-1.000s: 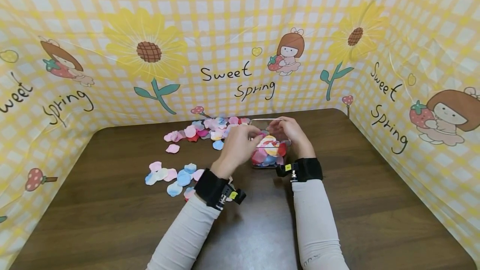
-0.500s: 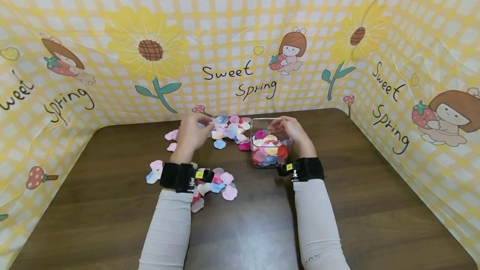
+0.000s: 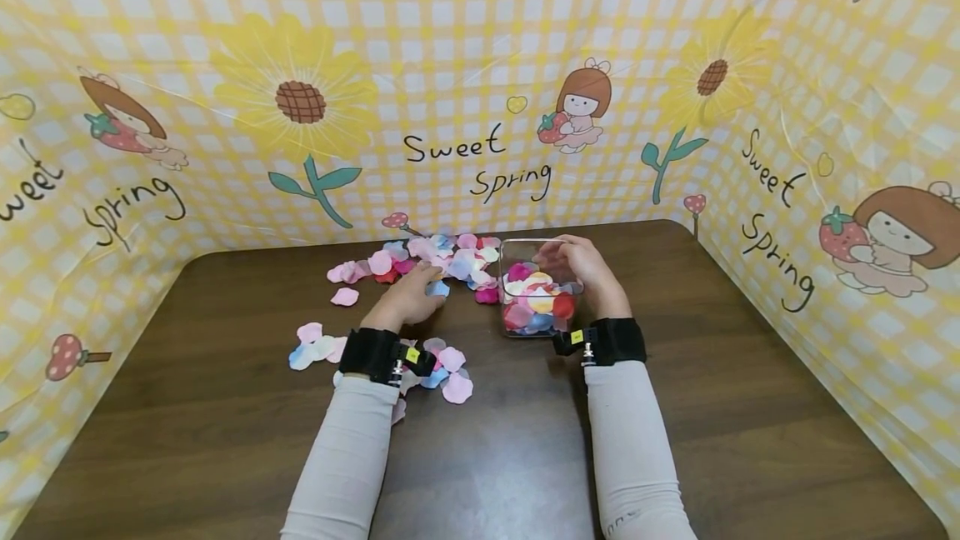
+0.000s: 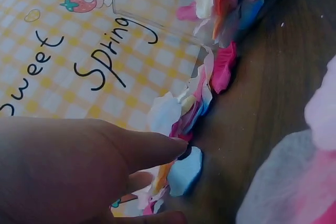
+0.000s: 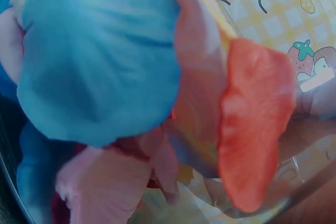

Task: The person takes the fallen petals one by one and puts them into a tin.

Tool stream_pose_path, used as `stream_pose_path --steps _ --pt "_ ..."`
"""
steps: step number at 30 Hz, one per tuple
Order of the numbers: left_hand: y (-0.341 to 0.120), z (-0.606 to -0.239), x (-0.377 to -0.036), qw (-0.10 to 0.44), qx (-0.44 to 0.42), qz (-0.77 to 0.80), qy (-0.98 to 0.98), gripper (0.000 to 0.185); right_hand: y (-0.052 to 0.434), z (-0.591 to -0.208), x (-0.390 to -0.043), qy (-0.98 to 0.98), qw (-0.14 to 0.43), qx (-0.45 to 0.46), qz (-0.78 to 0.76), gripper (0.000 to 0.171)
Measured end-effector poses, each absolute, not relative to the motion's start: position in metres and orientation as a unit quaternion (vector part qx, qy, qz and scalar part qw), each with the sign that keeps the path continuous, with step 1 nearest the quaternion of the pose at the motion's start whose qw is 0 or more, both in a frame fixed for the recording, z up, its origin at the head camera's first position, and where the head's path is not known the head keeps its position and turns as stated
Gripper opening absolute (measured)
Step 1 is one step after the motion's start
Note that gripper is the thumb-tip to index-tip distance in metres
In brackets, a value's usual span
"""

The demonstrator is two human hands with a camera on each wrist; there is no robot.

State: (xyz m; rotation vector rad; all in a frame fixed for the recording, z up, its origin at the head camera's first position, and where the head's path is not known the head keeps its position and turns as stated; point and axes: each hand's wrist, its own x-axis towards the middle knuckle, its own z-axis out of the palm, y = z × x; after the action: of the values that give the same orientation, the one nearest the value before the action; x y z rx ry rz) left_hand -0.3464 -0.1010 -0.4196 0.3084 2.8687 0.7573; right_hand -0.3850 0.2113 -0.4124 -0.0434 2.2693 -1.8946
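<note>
1. Head view: a person works at a dark table [image 3: 712, 407] around a clear box [image 3: 525, 240], a mound of boxed petals [image 3: 538, 300] piled in its lower part
2. Left hand [image 3: 405, 297], left of the box, hangs low over the front edge of the back heap [image 3: 463, 261], its fingers loose and clutching nothing visible; the left wrist view shows the index finger just beside a pale blue petal [image 4: 185, 172], contact unclear
3. Right hand [image 3: 592, 273] grasps the box at its far right corner, fingers visible through the clear wall
4. Petals also lie left of the box: the heap reaches close to its left wall, a near cluster [image 3: 452, 373] sits toward the person, and a lone pink petal [image 3: 344, 297] rests well apart
5. Thin, overlapping petals would likely slide under a flat push, so a light pinch at a raised edge seems best
6. Firm steadying without squeezing should suit the box, which looks light
7. Care is advised with the left wrist strap [image 3: 369, 353], close above the near cluster, where a low sweep could scatter petals away from the box
</note>
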Motion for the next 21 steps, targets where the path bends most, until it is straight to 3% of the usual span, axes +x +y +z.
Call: stream_pose_path --steps 7,14,21 --pt "-0.112 -0.416 -0.345 0.041 0.077 0.295 0.951 0.04 0.211 -0.412 -0.384 0.769 0.089 -0.014 -0.633 0.04" --pt "-0.11 -0.421 -0.347 0.064 0.054 0.278 0.957 0.058 0.21 -0.414 -0.383 0.77 0.086 -0.015 -0.632 0.04" --pt "-0.103 -0.428 -0.351 0.071 0.042 0.258 0.963 0.041 0.21 -0.413 -0.384 0.769 0.083 -0.017 -0.633 0.04"
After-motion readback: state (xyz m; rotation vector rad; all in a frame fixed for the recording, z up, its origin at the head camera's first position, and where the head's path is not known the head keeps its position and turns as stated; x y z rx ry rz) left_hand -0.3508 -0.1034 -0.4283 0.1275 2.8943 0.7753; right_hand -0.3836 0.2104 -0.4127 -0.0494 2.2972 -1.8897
